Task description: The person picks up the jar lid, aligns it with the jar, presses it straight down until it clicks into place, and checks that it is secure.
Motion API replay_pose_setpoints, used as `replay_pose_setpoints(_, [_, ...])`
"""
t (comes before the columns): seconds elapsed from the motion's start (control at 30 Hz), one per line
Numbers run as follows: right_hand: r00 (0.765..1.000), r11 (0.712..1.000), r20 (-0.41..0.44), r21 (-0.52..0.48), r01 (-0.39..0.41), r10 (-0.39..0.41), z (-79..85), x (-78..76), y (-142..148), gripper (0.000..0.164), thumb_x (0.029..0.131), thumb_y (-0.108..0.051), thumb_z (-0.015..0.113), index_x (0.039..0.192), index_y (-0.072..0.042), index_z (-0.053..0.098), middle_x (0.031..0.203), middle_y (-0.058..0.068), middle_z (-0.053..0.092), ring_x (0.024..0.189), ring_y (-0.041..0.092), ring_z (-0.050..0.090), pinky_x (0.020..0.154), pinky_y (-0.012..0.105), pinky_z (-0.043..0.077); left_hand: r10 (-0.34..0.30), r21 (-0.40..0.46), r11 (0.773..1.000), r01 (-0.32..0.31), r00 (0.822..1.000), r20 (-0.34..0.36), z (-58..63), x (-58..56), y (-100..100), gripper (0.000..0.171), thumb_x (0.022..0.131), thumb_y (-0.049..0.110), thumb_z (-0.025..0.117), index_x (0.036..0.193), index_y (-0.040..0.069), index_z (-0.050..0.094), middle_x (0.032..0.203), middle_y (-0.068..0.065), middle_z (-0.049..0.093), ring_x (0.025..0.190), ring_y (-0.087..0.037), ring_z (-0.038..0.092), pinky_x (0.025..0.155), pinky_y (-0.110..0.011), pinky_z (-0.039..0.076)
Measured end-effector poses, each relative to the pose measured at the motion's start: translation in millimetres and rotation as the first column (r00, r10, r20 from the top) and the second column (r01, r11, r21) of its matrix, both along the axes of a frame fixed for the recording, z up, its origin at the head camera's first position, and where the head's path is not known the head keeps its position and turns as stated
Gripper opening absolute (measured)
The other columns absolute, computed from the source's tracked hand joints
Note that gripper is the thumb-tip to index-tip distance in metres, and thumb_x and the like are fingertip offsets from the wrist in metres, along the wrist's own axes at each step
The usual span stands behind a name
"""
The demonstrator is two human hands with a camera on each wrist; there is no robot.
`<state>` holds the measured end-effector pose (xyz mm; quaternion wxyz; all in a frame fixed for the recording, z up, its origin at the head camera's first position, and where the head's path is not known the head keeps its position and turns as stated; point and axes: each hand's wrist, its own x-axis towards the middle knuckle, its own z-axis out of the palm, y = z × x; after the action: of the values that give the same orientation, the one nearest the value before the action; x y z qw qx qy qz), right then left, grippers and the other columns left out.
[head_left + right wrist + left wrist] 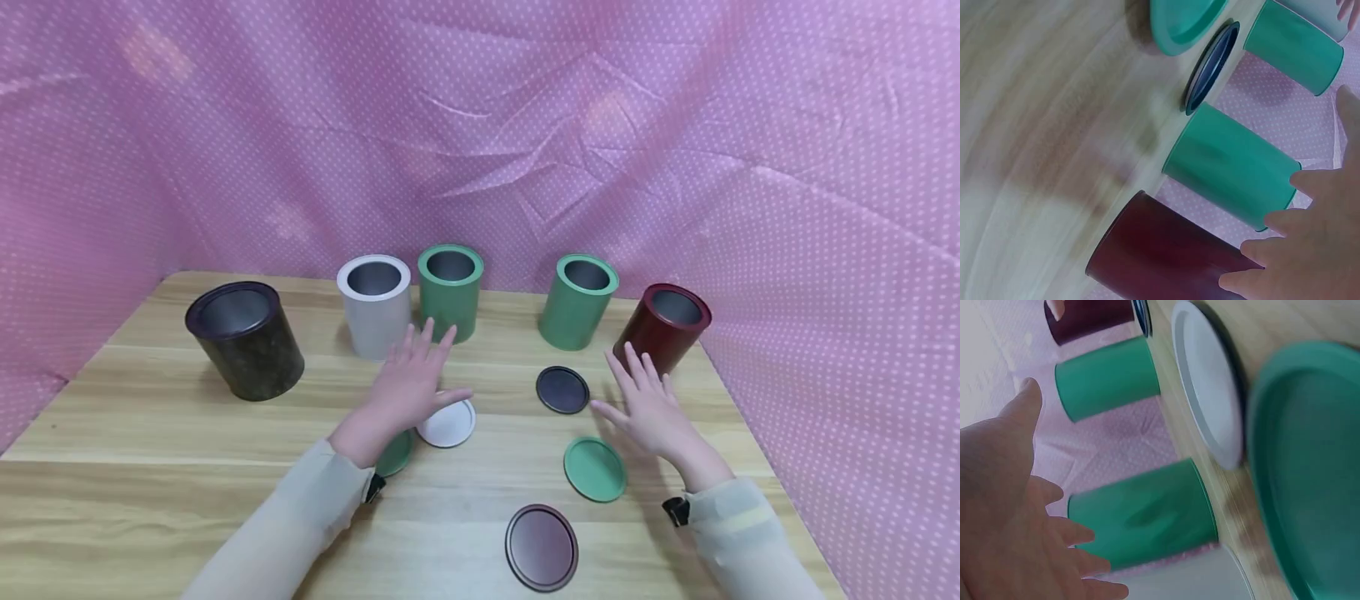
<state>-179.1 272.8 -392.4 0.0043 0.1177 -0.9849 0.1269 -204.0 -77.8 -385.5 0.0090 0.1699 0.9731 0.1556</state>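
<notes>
My left hand (405, 385) hovers with fingers spread above the table, holding nothing. Just beyond its fingertips stand a white can (376, 321) and a green can (453, 302), both open at the top. Partly hidden below that hand are a white lid (452, 425) and a green lid (396, 454). My right hand (651, 417), also spread, holds nothing; its fingers overlap the dark red can (663, 329) in the head view. A black lid (562, 390) lies left of that hand, and another green lid (595, 469) is nearer me. Behind stands a second green can (576, 308).
A black can (251, 346) stands apart at the left of the wooden table (187, 508). Near the front lies a dark red lid (542, 547). Pink dotted cloth (510, 142) hangs behind the table and along both sides.
</notes>
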Motion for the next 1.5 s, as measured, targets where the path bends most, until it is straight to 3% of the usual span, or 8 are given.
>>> replay_pose_setpoints(0.2, [1.000,1.000,0.001,0.001,-0.012,0.012,-0.5,-0.5,3.0,0.080,0.094,-0.051,0.055,0.155,-0.010,0.021,0.161,0.023,0.008,0.145,0.050,0.008,0.110,0.074,0.010,-0.054,-0.031,0.998,0.055,0.998,0.016,0.7,-12.6,30.8,0.094,0.088,0.068,0.051,0.157,0.022,0.008,0.162,-0.017,0.002,0.147,-0.045,0.004,0.117,-0.062,0.015])
replay_pose_setpoints(0.37, [1.000,1.000,0.007,0.007,-0.023,0.023,-5.2,-1.2,4.2,0.080,0.094,-0.051,0.055,0.155,-0.011,0.021,0.161,0.022,0.009,0.145,0.050,0.008,0.110,0.073,0.011,-0.084,-0.043,0.995,0.085,0.996,0.037,-0.4,-16.7,52.5,0.092,0.088,0.066,0.053,0.157,0.022,0.011,0.162,-0.017,0.004,0.147,-0.044,0.004,0.117,-0.062,0.014])
replay_pose_setpoints(0.7, [0.999,1.000,0.041,-0.013,-0.025,0.026,-17.2,-8.5,4.0,0.080,0.094,-0.048,0.056,0.155,-0.012,0.019,0.160,0.024,0.008,0.145,0.050,0.008,0.110,0.073,0.011,-0.143,-0.066,0.987,0.146,0.989,0.045,-27.3,-30.3,89.5,0.088,0.089,0.065,0.052,0.156,0.022,0.016,0.162,-0.017,0.008,0.149,-0.041,0.005,0.118,-0.060,0.016])
replay_pose_setpoints(0.83, [0.997,0.999,0.069,-0.003,-0.033,0.033,-20.4,-11.2,1.7,0.081,0.095,-0.052,0.054,0.155,-0.012,0.019,0.161,0.024,0.007,0.145,0.050,0.008,0.111,0.073,0.011,-0.153,-0.071,0.985,0.157,0.986,0.058,-34.1,-35.4,97.8,0.087,0.089,0.066,0.050,0.157,0.023,0.014,0.163,-0.016,0.006,0.149,-0.040,0.004,0.118,-0.060,0.015])
replay_pose_setpoints(1.1, [0.992,0.997,0.108,-0.012,-0.072,0.073,-25.1,-20.5,-2.9,0.079,0.096,-0.051,0.052,0.156,-0.012,0.018,0.160,0.026,0.007,0.145,0.050,0.007,0.111,0.072,0.012,-0.176,-0.097,0.978,0.183,0.982,0.073,-33.5,-46.4,107.1,0.085,0.090,0.066,0.048,0.156,0.022,0.018,0.162,-0.016,0.010,0.148,-0.040,0.010,0.118,-0.058,0.019])
replay_pose_setpoints(1.5, [0.971,0.986,0.173,-0.025,-0.164,0.166,-24.9,-30.7,-2.2,0.080,0.096,-0.049,0.053,0.154,-0.007,0.019,0.157,0.030,0.013,0.143,0.052,0.014,0.112,0.067,0.020,-0.271,-0.025,0.960,0.279,0.947,0.175,-27.8,-60.7,120.1,0.085,0.093,0.057,0.052,0.156,0.014,0.014,0.161,-0.019,0.011,0.148,-0.040,0.013,0.121,-0.052,0.017])
